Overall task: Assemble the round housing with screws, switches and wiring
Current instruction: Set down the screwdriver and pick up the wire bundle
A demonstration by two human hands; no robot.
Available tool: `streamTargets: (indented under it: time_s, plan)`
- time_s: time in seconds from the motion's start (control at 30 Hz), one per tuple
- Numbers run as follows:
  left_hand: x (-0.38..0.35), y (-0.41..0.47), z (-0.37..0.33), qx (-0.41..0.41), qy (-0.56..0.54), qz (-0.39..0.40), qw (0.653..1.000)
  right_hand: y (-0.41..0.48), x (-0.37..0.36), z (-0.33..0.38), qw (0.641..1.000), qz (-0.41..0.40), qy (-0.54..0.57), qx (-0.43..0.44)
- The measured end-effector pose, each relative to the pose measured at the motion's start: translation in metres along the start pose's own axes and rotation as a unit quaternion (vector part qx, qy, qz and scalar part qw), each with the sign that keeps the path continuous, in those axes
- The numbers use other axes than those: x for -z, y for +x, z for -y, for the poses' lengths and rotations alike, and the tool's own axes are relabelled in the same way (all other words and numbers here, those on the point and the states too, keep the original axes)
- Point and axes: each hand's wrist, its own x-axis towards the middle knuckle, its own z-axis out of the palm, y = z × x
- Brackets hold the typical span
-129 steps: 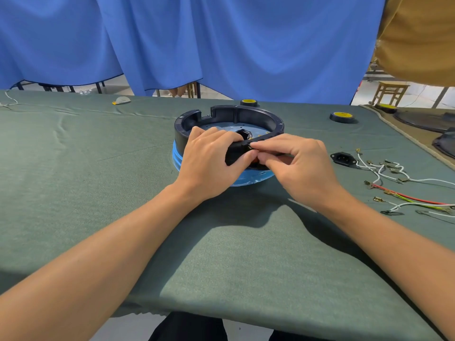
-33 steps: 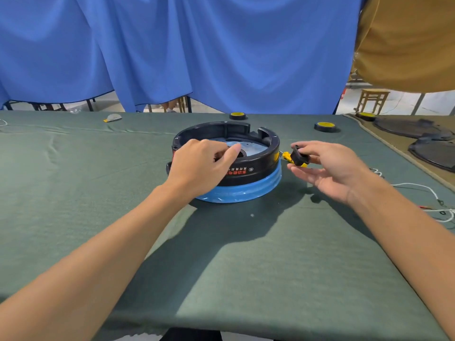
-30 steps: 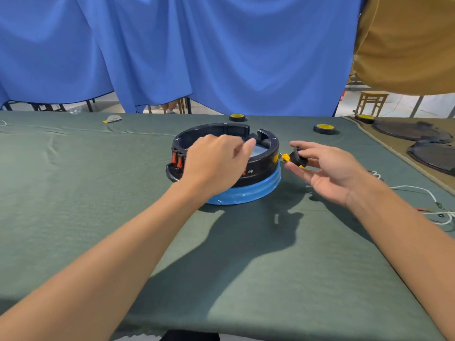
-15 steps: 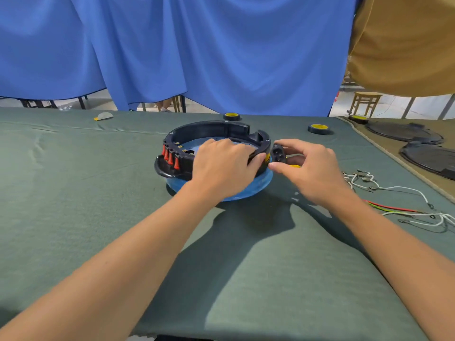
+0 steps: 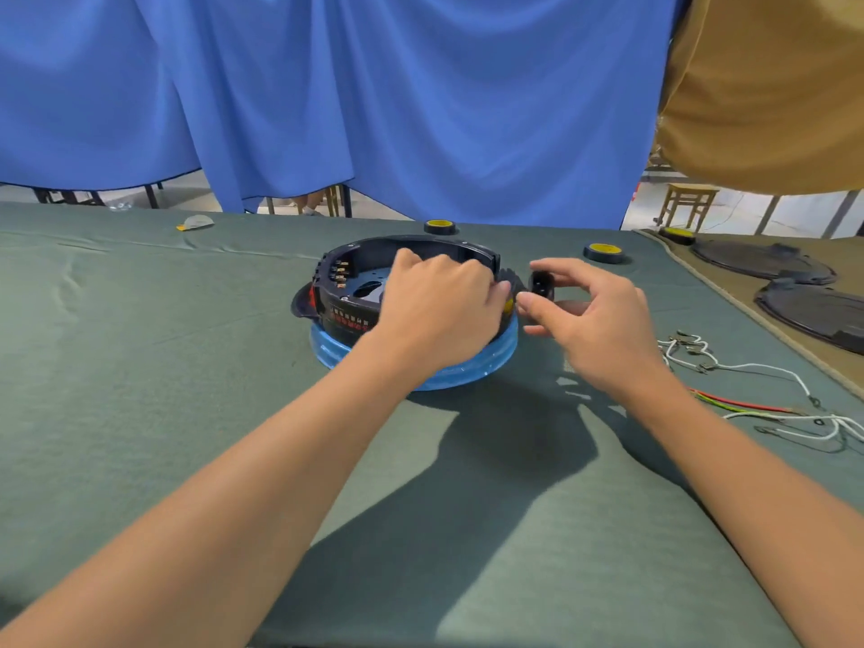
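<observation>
Left hand (image 5: 439,311) clasps the rim of the round housing (image 5: 348,315) to steady it, while right hand (image 5: 598,334) pinches a black power socket (image 5: 542,285) beside its right wall, presumably for insertion.

Left forearm (image 5: 262,484): bare, comes in from the lower left and angles up toward centre. Wrist roughly straight. Left hand (image 5: 439,311): back up, knuckles raised, fingers curled over the near right rim of the round housing (image 5: 348,315), gripping it.

Right forearm (image 5: 748,470): bare, comes in from the lower right and angles up and inward. Right hand (image 5: 603,329): just beside the left hand, fingertips close to the left knuckles. Forefinger arched over the top, thumb beneath, pinching a small black part (image 5: 542,283). Remaining fingers loosely bent below. Whether they touch the part cannot be told.
</observation>
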Motion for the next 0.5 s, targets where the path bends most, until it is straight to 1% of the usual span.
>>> streamTargets:
  time_s: [0.13, 0.2, 0.23, 0.3, 0.37, 0.43, 0.5]
  plan:
    - [-0.006, 0.002, -0.009, -0.021, 0.003, 0.047, 0.999, 0.004, 0.007, -0.004, 0.999, -0.018, -0.008, -0.029]
    - [-0.002, 0.001, -0.003, -0.019, -0.038, 0.072, 0.996, 0.005, 0.009, -0.004, 0.999, -0.003, -0.013, -0.029]
    - [0.003, 0.001, 0.002, -0.003, -0.082, 0.096, 0.992, 0.004, 0.01, -0.003, 1.0, 0.007, -0.017, -0.024]
    - [0.016, 0.001, 0.011, 0.031, -0.196, 0.154, 0.968, 0.003, 0.01, 0.0, 0.999, 0.023, -0.032, -0.012]
    - [0.027, 0.001, 0.02, 0.034, -0.275, 0.196, 0.941, 0.001, 0.008, 0.003, 0.999, 0.032, -0.037, -0.006]
    - [0.037, 0.001, 0.03, 0.025, -0.316, 0.241, 0.917, 0.001, 0.007, 0.005, 0.999, 0.042, -0.031, -0.003]
    - [0.044, 0.002, 0.039, 0.017, -0.33, 0.281, 0.901, 0.001, 0.007, 0.007, 0.998, 0.054, -0.015, -0.004]
